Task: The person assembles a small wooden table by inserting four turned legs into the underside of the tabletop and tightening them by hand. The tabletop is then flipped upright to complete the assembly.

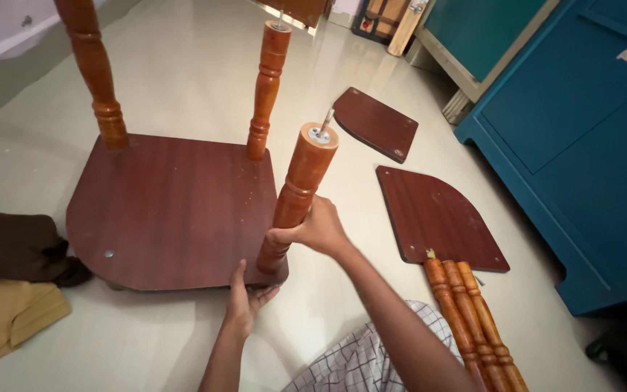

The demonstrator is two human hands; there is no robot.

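A dark brown wooden board [168, 210] lies flat on the floor with three turned wooden legs standing on it. My right hand [317, 231] grips the nearest leg [300, 185] around its lower half; a metal screw sticks out of its top. My left hand [244, 297] presses on the board's near edge, thumb on top, right beside that leg's base. Two other legs stand at the far left [96, 72] and the far middle [266, 87] of the board.
Two smaller brown boards [437, 218] [375, 123] lie on the pale floor to the right. Three loose turned legs [473, 319] lie beside my knee. A blue cabinet [582, 145] stands at right. Brown and tan cloths [9, 276] sit at left.
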